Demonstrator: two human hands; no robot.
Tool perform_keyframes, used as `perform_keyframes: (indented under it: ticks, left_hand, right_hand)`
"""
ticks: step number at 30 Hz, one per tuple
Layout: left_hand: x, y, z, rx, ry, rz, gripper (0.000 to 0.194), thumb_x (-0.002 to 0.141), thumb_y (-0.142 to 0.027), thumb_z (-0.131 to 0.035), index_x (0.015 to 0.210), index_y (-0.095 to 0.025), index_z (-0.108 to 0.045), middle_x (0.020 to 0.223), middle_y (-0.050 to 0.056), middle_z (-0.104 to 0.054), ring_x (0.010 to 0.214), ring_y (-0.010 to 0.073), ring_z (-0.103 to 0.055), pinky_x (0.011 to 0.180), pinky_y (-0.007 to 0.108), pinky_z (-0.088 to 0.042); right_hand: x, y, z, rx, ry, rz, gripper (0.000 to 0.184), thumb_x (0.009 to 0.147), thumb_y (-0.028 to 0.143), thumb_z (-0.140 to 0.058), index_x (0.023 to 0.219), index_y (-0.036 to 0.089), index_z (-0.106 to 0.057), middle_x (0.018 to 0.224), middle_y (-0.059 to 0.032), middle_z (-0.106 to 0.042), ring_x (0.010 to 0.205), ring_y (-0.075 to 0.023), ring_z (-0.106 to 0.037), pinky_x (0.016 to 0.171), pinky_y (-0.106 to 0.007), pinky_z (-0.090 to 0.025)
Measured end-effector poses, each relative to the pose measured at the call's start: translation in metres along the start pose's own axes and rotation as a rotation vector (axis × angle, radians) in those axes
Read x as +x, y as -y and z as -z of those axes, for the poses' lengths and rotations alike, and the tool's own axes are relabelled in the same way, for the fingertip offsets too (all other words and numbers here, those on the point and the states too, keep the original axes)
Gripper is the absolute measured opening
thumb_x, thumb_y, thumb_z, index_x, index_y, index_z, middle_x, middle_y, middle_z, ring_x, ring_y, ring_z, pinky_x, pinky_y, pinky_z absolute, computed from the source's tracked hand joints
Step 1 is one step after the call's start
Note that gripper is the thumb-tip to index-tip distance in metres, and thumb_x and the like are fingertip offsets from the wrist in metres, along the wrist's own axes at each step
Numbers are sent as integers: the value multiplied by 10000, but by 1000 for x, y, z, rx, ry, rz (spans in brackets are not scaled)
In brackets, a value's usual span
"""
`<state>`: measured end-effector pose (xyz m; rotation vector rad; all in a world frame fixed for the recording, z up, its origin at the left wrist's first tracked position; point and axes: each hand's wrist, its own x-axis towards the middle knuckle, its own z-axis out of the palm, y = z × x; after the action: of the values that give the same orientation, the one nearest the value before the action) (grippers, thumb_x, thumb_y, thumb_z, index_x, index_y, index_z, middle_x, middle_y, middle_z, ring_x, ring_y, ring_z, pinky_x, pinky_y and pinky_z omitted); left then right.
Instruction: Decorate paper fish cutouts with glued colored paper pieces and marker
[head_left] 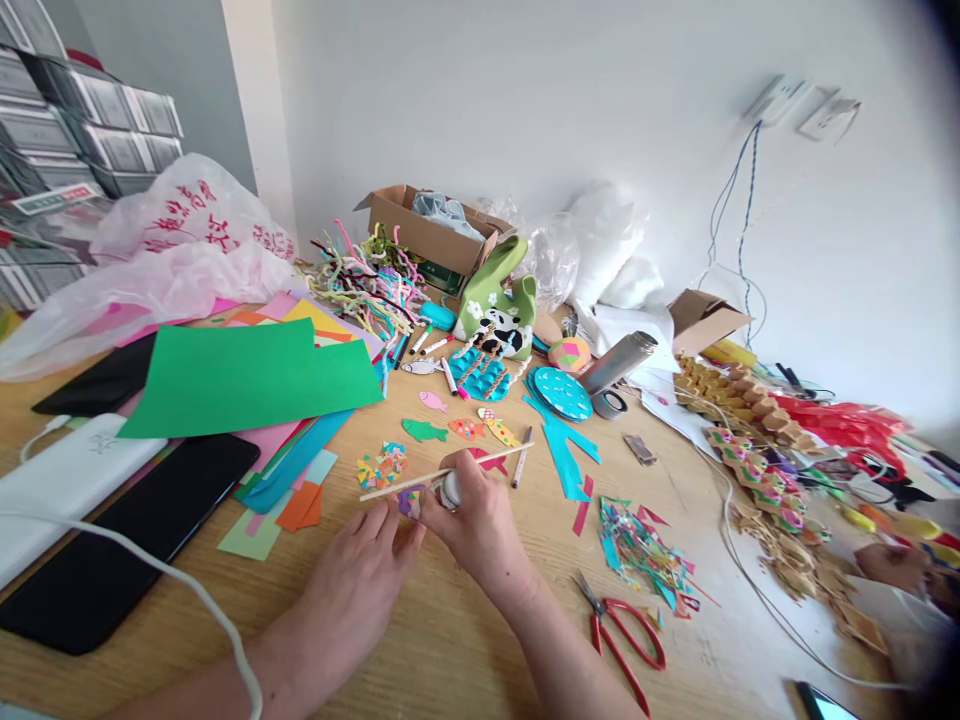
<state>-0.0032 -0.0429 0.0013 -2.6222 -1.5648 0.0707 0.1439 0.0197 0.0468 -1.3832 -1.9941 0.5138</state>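
Note:
My right hand (484,515) is closed around a thin wooden stick (390,489) and a small white round object (451,489) whose kind I cannot make out. Below the stick, a purple patterned paper piece (409,502) lies between my hands. My left hand (360,575) rests on the table with fingers stretched toward that piece, thumb apart; its fingertips are partly hidden. Just beyond are a green paper fish (424,430), an orange spotted fish (466,429), a yellow fish (502,432) and a dark pink fish (489,461). Colourful paper bits (382,466) lie left of the stick.
Red-handled pliers (619,640) and paper shreds (649,550) lie at right. Green paper sheets (255,380), a black phone (135,540) and a white power bank (75,480) with a cable occupy the left. A metal flask (619,362) and green felt bag (499,300) stand behind.

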Motion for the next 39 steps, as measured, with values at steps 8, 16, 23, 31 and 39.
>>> perform_keyframes:
  ticks: [8,16,23,31,39]
  left_hand:
    - [0,0,-4,-27,-49,17,544,859,-55,-493,1372,-223,-563,1260,177,-640,1151,312,-584,916,454,-488]
    - [-1,1,-3,-31,-43,-3,557,857,-33,-457,1379,-200,-553,1280,190,-628,1158,320,-581,929,470,-489]
    - [-1,0,-1,-56,-11,11,553,866,-48,-455,1390,-207,-536,1266,169,-634,1145,299,-580,939,471,-493]
    - [0,0,0,-28,-4,2,559,855,-33,-454,1385,-191,-539,1225,166,-648,1109,304,-593,924,466,-495]
    - [-2,0,-5,-9,-37,4,535,850,-32,-461,1351,-188,-568,1260,172,-635,1117,302,-591,917,453,-499]
  right_hand:
    - [0,-3,-1,-11,-195,31,250,780,364,-710,790,228,-500,581,41,-594,496,-129,-539,495,-208,-386]
    - [0,-7,-3,-98,-164,64,298,776,391,-747,775,230,-496,579,34,-606,515,-148,-565,514,-225,-398]
    - [0,-6,-7,-61,-111,47,257,798,371,-721,808,228,-507,586,26,-636,493,-148,-580,501,-225,-399]
    - [-1,-5,-7,-137,-101,61,186,788,296,-676,786,230,-503,571,27,-612,494,-150,-575,509,-225,-397]
    - [2,-3,-10,-163,-132,90,146,788,299,-641,770,226,-516,538,35,-578,443,-137,-539,473,-219,-351]
